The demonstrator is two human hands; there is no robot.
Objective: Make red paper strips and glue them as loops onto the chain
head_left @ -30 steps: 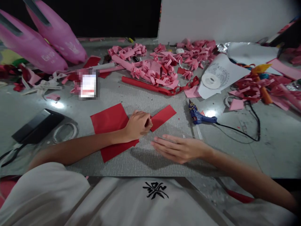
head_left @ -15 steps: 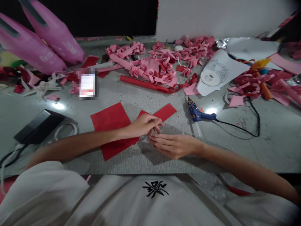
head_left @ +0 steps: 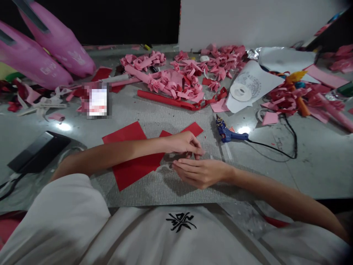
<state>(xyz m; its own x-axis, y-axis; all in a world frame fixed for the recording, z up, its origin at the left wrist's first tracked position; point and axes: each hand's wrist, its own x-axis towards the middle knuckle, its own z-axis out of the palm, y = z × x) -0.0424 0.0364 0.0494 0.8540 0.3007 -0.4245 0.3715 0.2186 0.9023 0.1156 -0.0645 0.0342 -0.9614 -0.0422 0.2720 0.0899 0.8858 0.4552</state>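
Observation:
My left hand (head_left: 185, 142) reaches across the red paper with its fingers bent down and their tips pressed together; whatever they pinch, if anything, is too small to make out. Just below it, my right hand (head_left: 203, 173) hovers over the table, its fingers stretched out side by side and pointing left. Nothing shows in the right hand, and its thumb is hidden. A large red paper sheet (head_left: 125, 132) lies under my left forearm. Beyond the left hand, a narrower red paper strip (head_left: 195, 129) pokes out.
A blue glue gun (head_left: 233, 135) with a black cord rests at right. Pink paper flowers and curls (head_left: 176, 79) pile up behind a rolled red paper tube (head_left: 162, 99). A black power bank-like box (head_left: 38, 151) and two pink bottles (head_left: 57, 40) are on the left.
My left hand has shifted right, its fingertips moving off the right hand's fingertips to just beyond that hand. The right hand has hardly moved. The whole view has shifted slightly.

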